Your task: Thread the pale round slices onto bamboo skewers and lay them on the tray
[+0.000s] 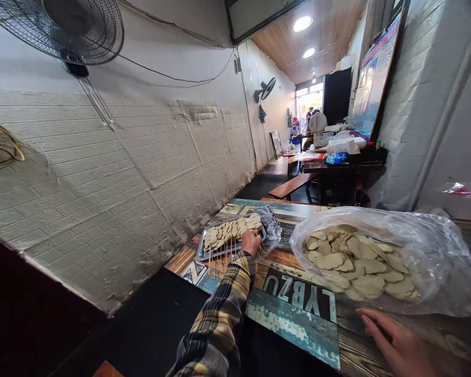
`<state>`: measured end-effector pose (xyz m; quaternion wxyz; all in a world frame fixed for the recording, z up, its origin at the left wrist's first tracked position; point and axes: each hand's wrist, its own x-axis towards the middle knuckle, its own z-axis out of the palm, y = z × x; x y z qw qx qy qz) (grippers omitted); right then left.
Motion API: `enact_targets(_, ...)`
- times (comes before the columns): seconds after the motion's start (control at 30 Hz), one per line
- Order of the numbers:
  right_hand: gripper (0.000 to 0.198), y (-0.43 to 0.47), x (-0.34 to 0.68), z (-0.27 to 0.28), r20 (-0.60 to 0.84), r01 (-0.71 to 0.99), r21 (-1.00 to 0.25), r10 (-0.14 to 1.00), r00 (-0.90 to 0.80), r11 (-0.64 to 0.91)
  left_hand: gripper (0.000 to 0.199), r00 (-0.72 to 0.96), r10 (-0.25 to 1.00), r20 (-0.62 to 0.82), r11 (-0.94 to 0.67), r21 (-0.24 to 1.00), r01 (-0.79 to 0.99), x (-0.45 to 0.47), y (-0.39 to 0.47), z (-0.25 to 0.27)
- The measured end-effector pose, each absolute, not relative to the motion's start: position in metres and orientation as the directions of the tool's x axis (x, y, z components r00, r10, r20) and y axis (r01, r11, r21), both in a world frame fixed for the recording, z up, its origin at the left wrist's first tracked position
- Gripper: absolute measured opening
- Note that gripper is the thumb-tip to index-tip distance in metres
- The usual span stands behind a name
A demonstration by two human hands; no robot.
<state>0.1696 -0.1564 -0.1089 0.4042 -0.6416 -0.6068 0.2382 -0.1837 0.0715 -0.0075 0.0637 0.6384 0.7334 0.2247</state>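
Note:
My left hand (251, 242) is closed at the right end of a metal tray (200, 252), pinching a skewer among the thin sticks there. Rows of skewered pale, flat slices (231, 230) lie on this tray, their bare sticks pointing towards me. What the fingertips grip is partly hidden by the hand. My right hand (402, 340) is low at the right, over the table, fingers stretched out and holding nothing. Just beyond it lies a large clear plastic bag (439, 251), its mouth open, with many loose pale slices (365, 264) inside.
A crumpled grey plastic bag (270, 222) touches the tray's far right corner. The patterned table (294, 327) runs along a white brick wall (160, 173). Beyond are a wooden bench (292, 185) and a cluttered dark table (345, 166). A fan (74, 26) hangs upper left.

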Motion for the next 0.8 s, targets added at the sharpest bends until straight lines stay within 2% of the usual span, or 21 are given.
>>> enact_targets(0.1, 0.043, -0.157, 0.169, -0.11, 0.186, 0.599, -0.799, 0.971, 0.149, 0.061, 0.021, -0.152, 0.965, 0.213, 0.041, 0.452, 0.891, -0.186, 0.067, -0.004)
enact_targets(0.27, 0.042, -0.154, 0.17, -0.117, 0.187, 0.603, -0.794, 0.974, 0.124, 0.076, 0.021, -0.168, 0.931, 0.324, -0.037, 0.541, 0.84, -0.189, 0.044, 0.002)
enact_targets(0.37, 0.037, -0.156, 0.165, -0.111, 0.236, 0.621, -0.778, 0.962, 0.139, 0.101, 0.024, -0.175, 0.913, 0.368, -0.116, 0.646, 0.755, -0.184, 0.024, 0.005)
enact_targets(0.43, 0.035, -0.159, 0.16, -0.1, 0.278, 0.631, -0.765, 0.95, 0.143, 0.129, 0.024, -0.203, 0.908, 0.366, -0.207, 0.816, 0.54, -0.173, 0.012, 0.005)
enact_targets(0.53, 0.036, -0.16, 0.151, -0.08, 0.316, 0.649, -0.743, 0.941, 0.124, 0.164, 0.038, -0.13, 0.958, 0.257, -0.228, 0.952, 0.207, -0.144, -0.002, 0.006)
enact_targets(0.67, 0.032, -0.155, 0.148, -0.064, 0.322, 0.68, -0.716, 0.939, 0.124, 0.156, 0.045, 0.039, 0.989, 0.143, -0.142, 0.989, -0.031, -0.084, -0.013, 0.009)
enact_targets(0.8, 0.027, -0.154, 0.146, -0.059, 0.344, 0.671, -0.726, 0.924, 0.166, 0.15, 0.043, 0.204, 0.972, 0.114, -0.094, 0.99, -0.105, -0.017, -0.024, 0.01)
